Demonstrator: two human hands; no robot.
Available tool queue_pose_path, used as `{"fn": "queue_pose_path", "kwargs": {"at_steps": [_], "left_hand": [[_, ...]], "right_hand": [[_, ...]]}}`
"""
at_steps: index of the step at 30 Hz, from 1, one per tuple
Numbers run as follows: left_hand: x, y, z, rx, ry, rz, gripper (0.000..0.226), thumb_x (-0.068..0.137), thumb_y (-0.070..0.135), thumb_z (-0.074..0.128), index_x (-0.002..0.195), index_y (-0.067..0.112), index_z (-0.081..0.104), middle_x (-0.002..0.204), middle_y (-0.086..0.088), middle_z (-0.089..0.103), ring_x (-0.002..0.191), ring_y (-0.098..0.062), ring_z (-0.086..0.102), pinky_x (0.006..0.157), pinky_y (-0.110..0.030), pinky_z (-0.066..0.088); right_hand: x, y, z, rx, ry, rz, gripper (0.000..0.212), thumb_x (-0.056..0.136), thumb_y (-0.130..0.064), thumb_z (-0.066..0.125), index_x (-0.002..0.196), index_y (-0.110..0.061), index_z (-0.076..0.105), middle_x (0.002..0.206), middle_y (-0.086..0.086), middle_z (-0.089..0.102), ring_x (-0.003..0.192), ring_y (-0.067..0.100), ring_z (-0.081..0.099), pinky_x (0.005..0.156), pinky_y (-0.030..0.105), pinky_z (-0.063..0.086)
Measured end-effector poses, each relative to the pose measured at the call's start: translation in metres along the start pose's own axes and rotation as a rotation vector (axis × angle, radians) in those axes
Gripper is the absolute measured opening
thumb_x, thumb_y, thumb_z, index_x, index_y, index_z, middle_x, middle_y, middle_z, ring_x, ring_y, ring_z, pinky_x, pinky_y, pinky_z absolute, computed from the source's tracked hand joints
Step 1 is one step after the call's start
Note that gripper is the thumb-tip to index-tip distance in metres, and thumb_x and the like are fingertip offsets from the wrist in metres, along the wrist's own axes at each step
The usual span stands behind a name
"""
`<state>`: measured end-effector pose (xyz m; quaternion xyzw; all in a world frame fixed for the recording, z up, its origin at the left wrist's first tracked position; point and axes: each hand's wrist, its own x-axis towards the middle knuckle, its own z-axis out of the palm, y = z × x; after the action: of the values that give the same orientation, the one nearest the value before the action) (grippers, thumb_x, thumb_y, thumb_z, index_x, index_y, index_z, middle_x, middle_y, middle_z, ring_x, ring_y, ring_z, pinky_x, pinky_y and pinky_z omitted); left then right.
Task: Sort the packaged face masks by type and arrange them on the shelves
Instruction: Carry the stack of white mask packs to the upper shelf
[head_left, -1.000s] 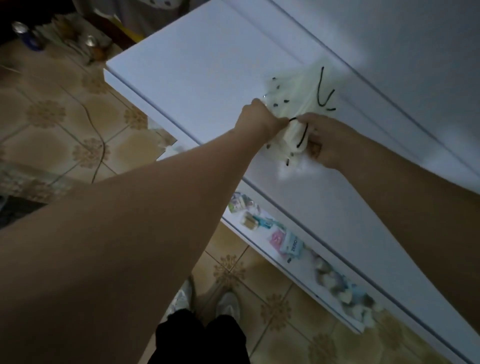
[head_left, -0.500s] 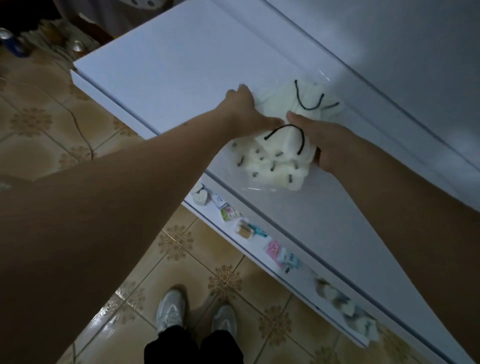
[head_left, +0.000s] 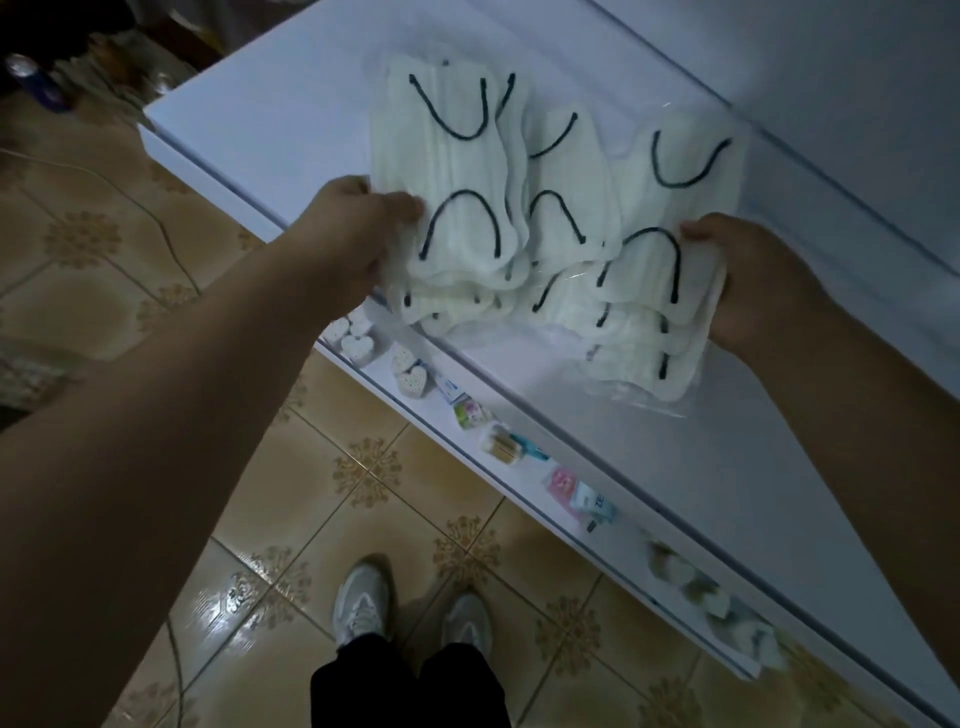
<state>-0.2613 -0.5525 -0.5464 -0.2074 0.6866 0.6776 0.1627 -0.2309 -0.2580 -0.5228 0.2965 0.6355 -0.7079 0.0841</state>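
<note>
Head view: left hand (head_left: 358, 234) gripping the left mask pack (head_left: 447, 182), right hand (head_left: 748, 280) gripping the right mask pack (head_left: 660, 291), both fanned over the white shelf (head_left: 270, 119). Best to lower flat, square edges against the middle pack (head_left: 561, 171), release only once resting.

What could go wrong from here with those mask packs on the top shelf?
1. The right mask pack overhangs the top shelf front edge; if the right hand lets go, it may slide onto the lower shelf or the floor.
2. The left mask packs, which the left hand holds, overlap loosely in slick plastic and could fan out or shift.
</note>
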Motion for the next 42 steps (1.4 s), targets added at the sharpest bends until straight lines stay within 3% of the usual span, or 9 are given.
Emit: {"fn": "queue_pose_path", "kwargs": {"at_steps": [3,11,20,24,27,32,34,38,42], "left_hand": [[-0.005,-0.003,-0.001,-0.003,-0.032,-0.038,0.012,0.087,0.002,0.066,0.098,0.009,0.066,0.106,-0.023,0.070,0.097,-0.040,0.070,0.087,-0.058,0.057],[-0.002,0.004,-0.005,0.096,0.039,0.043,0.035,0.081,0.017,0.079,0.111,0.012,0.063,0.104,-0.006,0.072,0.093,-0.025,0.072,0.082,-0.041,0.061],[0.004,0.007,-0.004,0.068,0.068,-0.057,0.028,0.083,0.012,0.072,0.109,0.013,0.061,0.097,-0.004,0.067,0.089,-0.026,0.068,0.084,-0.039,0.059],[0.002,0.009,-0.012,-0.125,0.008,-0.122,0.040,0.093,0.054,0.058,0.116,0.022,0.065,0.115,-0.005,0.073,0.105,-0.027,0.071,0.094,-0.044,0.056],[0.001,0.012,-0.016,-0.174,-0.151,-0.062,0.065,0.084,0.077,0.052,0.128,0.031,0.064,0.116,0.002,0.075,0.104,-0.022,0.073,0.088,-0.046,0.059],[0.009,0.008,-0.009,0.076,-0.083,-0.073,0.059,0.063,0.035,0.092,0.112,0.013,0.069,0.102,-0.006,0.077,0.090,-0.026,0.076,0.082,-0.046,0.062],[0.013,0.004,-0.013,0.047,-0.058,-0.103,0.048,0.070,0.021,0.090,0.112,0.012,0.067,0.101,-0.008,0.077,0.087,-0.025,0.076,0.076,-0.041,0.063],[0.017,-0.001,-0.027,-0.106,-0.115,-0.136,0.034,0.080,0.009,0.080,0.112,0.013,0.067,0.098,-0.006,0.078,0.084,-0.022,0.077,0.064,-0.032,0.062],[0.021,-0.005,-0.029,-0.164,-0.144,-0.147,0.050,0.078,0.009,0.082,0.125,0.010,0.064,0.107,-0.007,0.077,0.093,-0.024,0.076,0.070,-0.035,0.062]], "right_hand": [[-0.008,-0.007,0.004,0.116,0.003,-0.042,0.019,0.093,-0.018,0.058,0.107,-0.013,0.070,0.114,0.009,0.068,0.108,0.025,0.065,0.096,0.041,0.052],[0.011,-0.028,0.011,-0.004,0.034,-0.229,0.050,0.082,-0.044,0.073,0.117,-0.008,0.068,0.121,0.014,0.068,0.108,0.029,0.067,0.095,0.051,0.053],[-0.007,-0.043,0.075,-0.114,-0.060,-0.299,0.031,0.096,-0.026,0.059,0.117,-0.004,0.067,0.109,0.012,0.073,0.090,0.021,0.072,0.083,0.040,0.060],[0.004,-0.017,0.103,-0.332,-0.030,-0.304,0.056,0.075,-0.042,0.066,0.117,-0.005,0.066,0.104,0.005,0.072,0.092,0.020,0.070,0.091,0.047,0.056],[0.001,0.011,0.131,-0.490,-0.094,-0.291,0.043,0.087,-0.037,0.067,0.120,-0.010,0.061,0.111,0.001,0.068,0.101,0.016,0.065,0.094,0.028,0.052],[0.009,0.011,0.139,-0.599,-0.041,-0.330,0.032,0.103,-0.046,0.038,0.090,-0.026,0.060,0.086,-0.007,0.058,0.077,-0.002,0.052,0.075,0.012,0.040],[0.018,0.013,0.121,-0.791,0.131,-0.458,0.041,0.098,-0.054,0.034,0.077,-0.023,0.051,0.083,0.003,0.052,0.076,0.011,0.050,0.072,0.025,0.039],[0.018,0.031,0.093,-1.139,0.206,-0.352,0.083,0.077,-0.063,0.069,0.133,-0.007,0.046,0.130,0.016,0.052,0.120,0.032,0.051,0.100,0.039,0.042],[0.018,0.029,0.087,-1.165,0.208,-0.362,0.067,0.070,-0.055,0.080,0.117,-0.015,0.055,0.116,0.009,0.061,0.111,0.028,0.056,0.088,0.034,0.043]]}}
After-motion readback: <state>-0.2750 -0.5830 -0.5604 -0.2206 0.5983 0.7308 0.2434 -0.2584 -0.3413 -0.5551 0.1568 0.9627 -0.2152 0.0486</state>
